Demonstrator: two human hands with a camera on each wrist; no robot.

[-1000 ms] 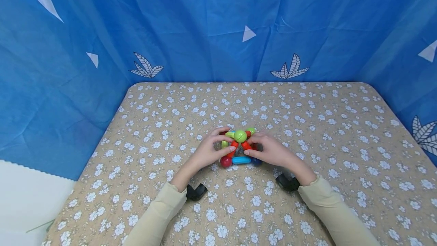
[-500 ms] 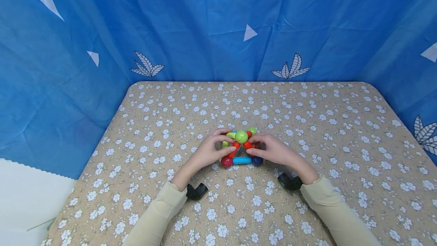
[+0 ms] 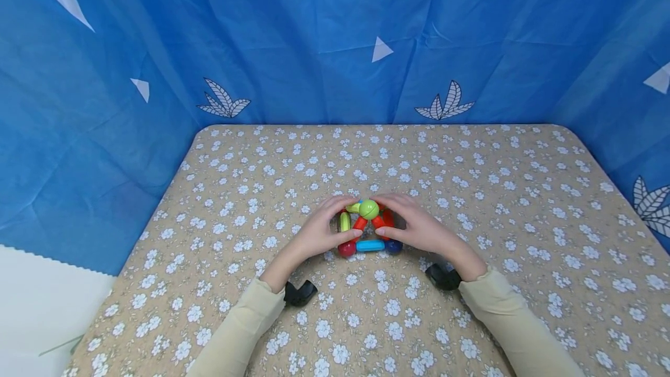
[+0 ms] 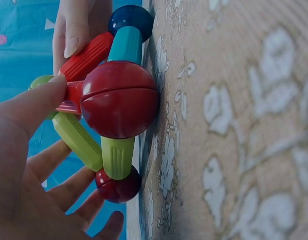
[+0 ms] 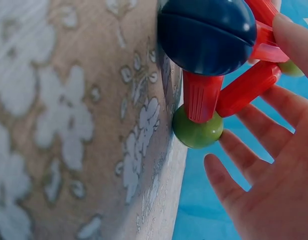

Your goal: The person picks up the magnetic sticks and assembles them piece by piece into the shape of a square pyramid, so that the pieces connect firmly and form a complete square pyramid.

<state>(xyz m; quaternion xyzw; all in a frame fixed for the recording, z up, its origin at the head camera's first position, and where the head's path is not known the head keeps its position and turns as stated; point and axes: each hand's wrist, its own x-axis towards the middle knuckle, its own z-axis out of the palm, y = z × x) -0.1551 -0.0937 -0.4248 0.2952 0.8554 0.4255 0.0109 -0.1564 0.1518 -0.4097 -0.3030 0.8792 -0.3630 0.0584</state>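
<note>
A pyramid of magnetic rods and balls stands on the table, topped by a light green ball (image 3: 369,209). Along its front base a blue rod (image 3: 370,245) joins a red ball (image 4: 119,100) to a dark blue ball (image 5: 208,37). My left hand (image 3: 316,233) holds its left side, the thumb at a front red rod and the fingers behind, by a yellow-green rod (image 4: 78,140). Opposite, my right hand (image 3: 419,228) has its thumb on the other front red rod and its fingers behind a rear red rod (image 5: 248,89). A green corner ball (image 5: 196,127) is hidden by this hand in the head view.
A floral cloth (image 3: 335,319) covers the table. Blue curtains (image 3: 324,39) hang behind the table and at both sides. Black wrist mounts (image 3: 300,294) are on both forearms.
The right hand's fingers have reached farther back around the pyramid, covering the rear green ball. The left hand's fingers have shifted backward, uncovering more of the left side. The pyramid stays in place.
</note>
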